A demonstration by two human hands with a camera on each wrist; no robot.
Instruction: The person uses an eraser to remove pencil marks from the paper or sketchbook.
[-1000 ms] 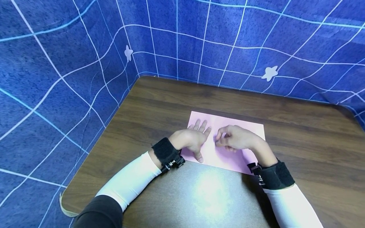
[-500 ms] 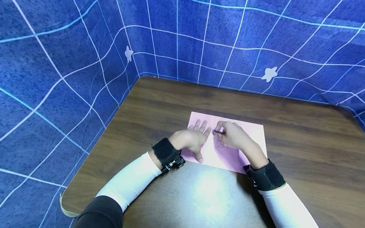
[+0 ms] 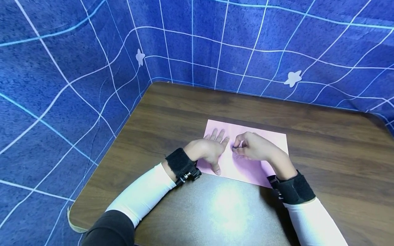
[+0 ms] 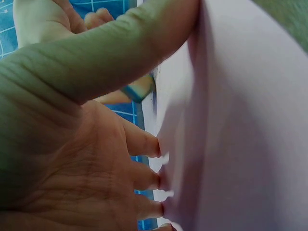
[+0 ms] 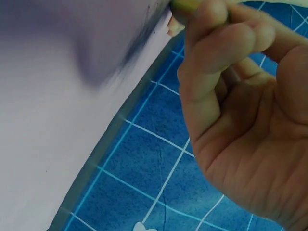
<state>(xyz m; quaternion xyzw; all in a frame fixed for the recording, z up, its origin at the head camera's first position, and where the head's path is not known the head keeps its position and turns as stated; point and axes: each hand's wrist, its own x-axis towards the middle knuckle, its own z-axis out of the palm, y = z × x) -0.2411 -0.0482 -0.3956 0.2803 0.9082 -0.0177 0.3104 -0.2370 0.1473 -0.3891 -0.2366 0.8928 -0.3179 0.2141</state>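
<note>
Blue walls (image 3: 77, 68) with white lines and little stars stand around a brown wooden table (image 3: 332, 150). On it the left hand (image 3: 210, 150) lies flat with its fingers spread, pressing down on a pink sheet of paper (image 3: 271, 141). Just beside it, the right hand (image 3: 253, 147) has curled fingers that pinch a small dark thing (image 3: 235, 147), too small to tell what, over the paper. White sleeves and black wrist bands cover both arms.

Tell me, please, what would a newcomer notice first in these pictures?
First the pink paper, lying flat on the dark wooden table. On it the left hand presses with straight fingers, while the right hand pinches a small dark object. Blue grid-patterned walls stand around the table.
</note>
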